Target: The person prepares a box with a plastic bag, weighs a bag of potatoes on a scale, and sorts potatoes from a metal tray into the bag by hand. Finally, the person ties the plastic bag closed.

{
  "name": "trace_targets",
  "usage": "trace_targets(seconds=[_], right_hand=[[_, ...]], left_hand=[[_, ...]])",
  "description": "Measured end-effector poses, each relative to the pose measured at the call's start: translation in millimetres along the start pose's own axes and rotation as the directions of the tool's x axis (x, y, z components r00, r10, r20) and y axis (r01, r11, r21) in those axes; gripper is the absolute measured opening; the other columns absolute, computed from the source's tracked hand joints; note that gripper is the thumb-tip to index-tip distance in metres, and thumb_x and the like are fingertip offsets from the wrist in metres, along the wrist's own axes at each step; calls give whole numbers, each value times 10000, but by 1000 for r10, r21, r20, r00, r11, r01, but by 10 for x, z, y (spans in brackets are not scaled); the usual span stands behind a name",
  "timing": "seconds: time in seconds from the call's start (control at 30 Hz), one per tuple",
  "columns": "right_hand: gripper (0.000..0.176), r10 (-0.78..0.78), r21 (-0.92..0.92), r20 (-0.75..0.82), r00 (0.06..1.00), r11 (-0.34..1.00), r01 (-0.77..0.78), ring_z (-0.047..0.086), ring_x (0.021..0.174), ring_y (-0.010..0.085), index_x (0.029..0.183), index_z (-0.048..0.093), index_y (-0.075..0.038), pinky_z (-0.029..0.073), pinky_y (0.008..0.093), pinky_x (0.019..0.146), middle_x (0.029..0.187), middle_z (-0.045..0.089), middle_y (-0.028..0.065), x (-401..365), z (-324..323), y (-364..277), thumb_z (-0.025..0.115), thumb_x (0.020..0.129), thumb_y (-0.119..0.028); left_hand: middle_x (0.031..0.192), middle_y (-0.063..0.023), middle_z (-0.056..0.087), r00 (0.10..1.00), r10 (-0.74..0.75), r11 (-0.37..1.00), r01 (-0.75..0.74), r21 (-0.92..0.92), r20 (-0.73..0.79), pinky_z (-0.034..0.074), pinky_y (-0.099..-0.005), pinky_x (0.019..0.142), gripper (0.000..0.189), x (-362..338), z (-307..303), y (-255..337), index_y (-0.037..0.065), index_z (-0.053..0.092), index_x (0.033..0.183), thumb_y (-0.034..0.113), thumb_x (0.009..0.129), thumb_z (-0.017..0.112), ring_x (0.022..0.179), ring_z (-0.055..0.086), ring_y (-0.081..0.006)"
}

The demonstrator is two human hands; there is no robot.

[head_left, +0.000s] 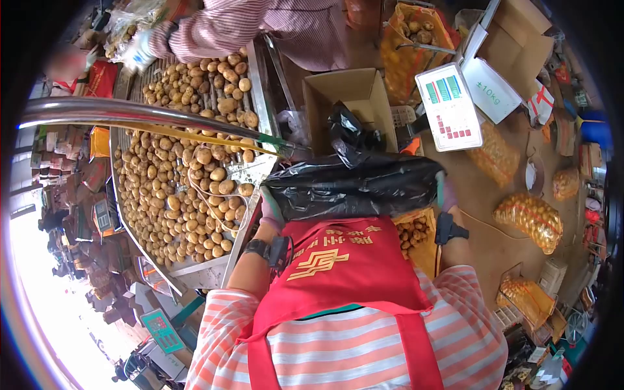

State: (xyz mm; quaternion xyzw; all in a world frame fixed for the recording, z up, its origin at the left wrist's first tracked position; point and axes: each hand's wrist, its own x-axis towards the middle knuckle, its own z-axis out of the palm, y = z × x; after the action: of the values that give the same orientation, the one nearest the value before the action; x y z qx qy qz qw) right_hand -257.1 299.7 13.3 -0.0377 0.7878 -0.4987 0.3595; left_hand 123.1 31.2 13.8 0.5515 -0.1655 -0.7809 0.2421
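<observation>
A black plastic bag [357,188] is stretched wide in front of my red apron. My left hand [271,207], in a purple and green glove, grips its left end beside the potato conveyor. At the right end, my right hand [446,194], also gloved, holds the bag; some fingers of both hands are hidden. Just beyond the bag stands an open cardboard box [338,88], with another piece of black plastic [348,127] hanging into it.
Potatoes [169,195] cover the roller table on the left, crossed by a metal rail [149,116]. A white scale [450,107] stands at front right. Filled potato sacks [530,221] lie on the floor. Across the table, a co-worker's striped sleeve [208,32] reaches over.
</observation>
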Motion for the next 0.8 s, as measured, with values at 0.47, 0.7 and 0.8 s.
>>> trace_targets(seconds=[0.47,0.7,0.8], right_hand=[[350,-361,-562,753,550,80,823,574,979,328,939,657,-87,449,412,874,987,633,121,-37,1436,-130,695,726,-362],[288,-154,-6,629,762,979,203,534,750,82,988,632,-10,439,251,701,806,614,0,87,1509,-765,591,895,-279],[302,-243,-39,658,713,934,354,500,742,67,979,641,-15,425,250,679,785,589,-10,-61,1685,-1146,581,902,-301]], left_hand=[[1142,-270,579,927,309,258,132,957,-212,399,-422,957,789,-33,-409,-140,-34,597,1119,663,854,338,1169,494,-384],[1271,-208,453,763,483,-242,-355,903,430,394,-432,981,772,-626,370,318,52,388,1333,404,730,719,1152,469,-388],[1292,-243,438,624,379,-303,-614,729,684,392,-421,986,839,-655,1091,463,26,367,1337,390,688,755,1187,448,-378]])
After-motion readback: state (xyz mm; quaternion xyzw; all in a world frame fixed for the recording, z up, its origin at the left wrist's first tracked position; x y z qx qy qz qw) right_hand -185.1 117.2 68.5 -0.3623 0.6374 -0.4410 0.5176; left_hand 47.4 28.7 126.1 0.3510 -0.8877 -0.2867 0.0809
